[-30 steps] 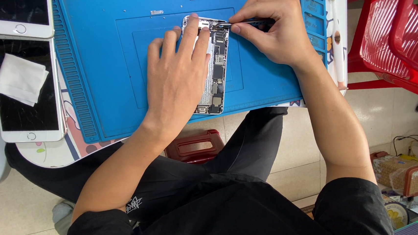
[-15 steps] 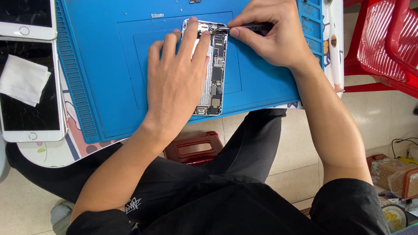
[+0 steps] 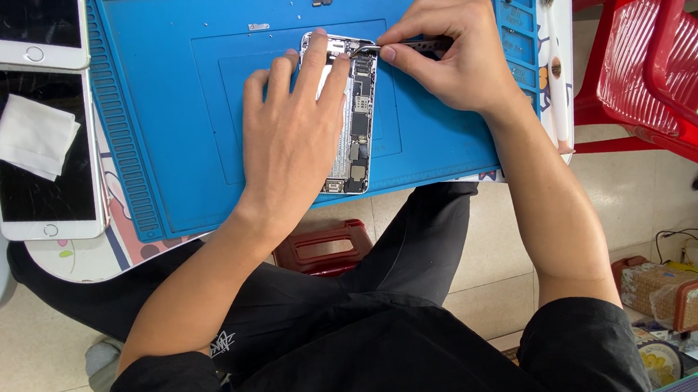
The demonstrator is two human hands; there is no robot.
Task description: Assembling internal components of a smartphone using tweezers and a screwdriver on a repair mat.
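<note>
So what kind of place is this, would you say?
Probably a small phone repair bench: an opened phone lies on a blue repair mat, the right hand works it with tweezers, and two white phones wait alongside.

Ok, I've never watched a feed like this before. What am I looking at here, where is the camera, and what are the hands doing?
There is one picture, taken by a camera worn on the person's head and looking straight down, so you see their own arms, black clothes and lap. No machine is involved, only two bare hands. The work surface is a blue mat on a table. On it lies an opened phone with its inner parts showing. The left hand lies flat over the phone and presses it down. The right hand pinches a pair of tweezers whose tip meets the top end of the phone. To the left of the mat are two white phones, the nearer one with a folded white cloth on its screen. A red plastic stool stands on the right.
</note>
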